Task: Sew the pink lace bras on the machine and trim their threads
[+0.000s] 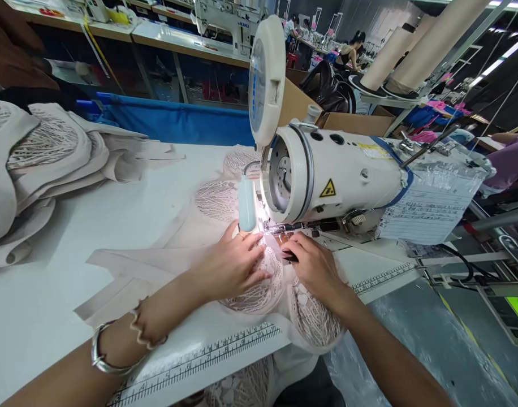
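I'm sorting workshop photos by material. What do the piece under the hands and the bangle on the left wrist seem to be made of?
The piece under the hands looks like pale beige lace fabric: an openwork net pattern shows, matte and limp. The bangle on the left wrist seems polished metal, silvery, with bright glints.

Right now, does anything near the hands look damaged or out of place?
Nothing stands out. Both hands, left hand and right hand, press the lace fabric flat under the sewing machine.

A yellow warning triangle sticker (327, 189) sits on the sewing machine (339, 169) body. "JUKI" appears on a distant sewing machine (242, 25) behind it. Ruler tape (208, 359) numbers are unreadable.
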Demonstrator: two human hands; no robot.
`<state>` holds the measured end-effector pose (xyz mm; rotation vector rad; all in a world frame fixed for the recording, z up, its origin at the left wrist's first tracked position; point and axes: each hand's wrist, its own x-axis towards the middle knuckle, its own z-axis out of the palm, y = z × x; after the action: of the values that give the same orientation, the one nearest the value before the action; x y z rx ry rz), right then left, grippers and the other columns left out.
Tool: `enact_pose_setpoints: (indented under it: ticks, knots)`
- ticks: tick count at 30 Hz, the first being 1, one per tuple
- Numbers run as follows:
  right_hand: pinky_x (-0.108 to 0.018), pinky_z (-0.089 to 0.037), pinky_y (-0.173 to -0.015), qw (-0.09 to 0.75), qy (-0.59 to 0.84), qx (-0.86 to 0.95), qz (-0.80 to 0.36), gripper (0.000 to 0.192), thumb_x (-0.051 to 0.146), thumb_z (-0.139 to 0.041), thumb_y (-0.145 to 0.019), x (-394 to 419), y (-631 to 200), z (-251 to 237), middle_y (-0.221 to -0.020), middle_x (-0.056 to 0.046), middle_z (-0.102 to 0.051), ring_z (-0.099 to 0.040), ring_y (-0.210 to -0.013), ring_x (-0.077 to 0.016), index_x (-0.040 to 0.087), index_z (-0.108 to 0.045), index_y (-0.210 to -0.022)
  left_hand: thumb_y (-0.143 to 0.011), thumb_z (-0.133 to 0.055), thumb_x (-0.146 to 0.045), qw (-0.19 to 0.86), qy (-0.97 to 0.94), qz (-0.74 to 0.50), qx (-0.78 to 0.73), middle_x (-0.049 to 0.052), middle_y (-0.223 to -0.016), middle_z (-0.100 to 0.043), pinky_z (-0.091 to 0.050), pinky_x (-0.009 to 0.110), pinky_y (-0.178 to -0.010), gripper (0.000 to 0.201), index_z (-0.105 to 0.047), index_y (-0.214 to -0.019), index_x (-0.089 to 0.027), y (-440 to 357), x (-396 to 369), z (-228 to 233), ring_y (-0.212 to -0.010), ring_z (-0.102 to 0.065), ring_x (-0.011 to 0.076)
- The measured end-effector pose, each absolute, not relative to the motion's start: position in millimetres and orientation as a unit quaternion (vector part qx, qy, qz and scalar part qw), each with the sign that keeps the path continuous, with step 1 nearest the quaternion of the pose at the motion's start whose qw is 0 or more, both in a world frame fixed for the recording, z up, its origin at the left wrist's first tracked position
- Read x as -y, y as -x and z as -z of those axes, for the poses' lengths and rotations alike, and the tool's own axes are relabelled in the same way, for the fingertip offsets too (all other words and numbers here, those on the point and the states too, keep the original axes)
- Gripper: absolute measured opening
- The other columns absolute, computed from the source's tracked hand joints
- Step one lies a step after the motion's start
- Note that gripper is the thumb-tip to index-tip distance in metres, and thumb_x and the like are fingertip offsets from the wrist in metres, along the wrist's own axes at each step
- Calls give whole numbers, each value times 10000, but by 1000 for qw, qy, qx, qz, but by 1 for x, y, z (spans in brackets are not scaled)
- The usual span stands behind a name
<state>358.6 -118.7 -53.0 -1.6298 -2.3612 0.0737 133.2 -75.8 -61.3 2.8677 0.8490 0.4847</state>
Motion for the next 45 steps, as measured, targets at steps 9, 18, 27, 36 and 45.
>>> enact_pose_setpoints:
  ticks: [9, 18, 27, 36, 45]
  knots:
    - [-282, -326, -598, 189, 527, 828, 35, 284, 169, -534, -958, 162, -371, 85, -717, -9, -584, -543, -631, -145, 200, -527, -676, -978, -566, -307, -40, -967, -118, -224, 205, -1410, -587, -441, 539, -1051, 431, -575, -1333, -62, -146, 102, 80, -1307, -519, 387]
    - [-288, -286, -571, 4, 551, 834, -37, 619, 127, -563, -778, 111, -371, 54, -734, 4, -761, -634, -623, -194, 250, -570, -1385, -1033, -435, -205, 74, -963, -197, -168, 108, -1096, -752, -474, 448, -1009, 284, -702, -1114, -158, -134, 78, 69, -1047, -672, 252]
    - [-316, -276, -583, -68, 543, 836, -45, 702, 135, -533, -799, 94, -358, 47, -829, -32, -791, -683, -736, -237, 307, -514, -1479, -1051, -397, -227, 77, -958, -200, -191, 111, -1128, -722, -416, 464, -1001, 345, -725, -980, -144, -135, 80, 66, -1104, -606, 272]
    - [-310, -379, -664, -46, 536, 842, -46, 593, 142, -516, -830, 91, -362, 50, -1008, -50, -797, -702, -890, -237, 278, -615, -1399, -1087, -288, -341, -30, -959, -186, -211, 127, -1131, -716, -313, 498, -1026, 429, -653, -1170, -131, -132, 80, 73, -1109, -614, 292]
    - [-270, -417, -679, -6, 502, 861, -76, 561, 101, -520, -831, 84, -369, 54, -962, -33, -791, -680, -844, -199, 282, -664, -1342, -1082, -301, -406, 9, -957, -158, -241, 148, -1266, -668, -303, 528, -1035, 465, -687, -1077, -147, -130, 79, 74, -1277, -532, 346]
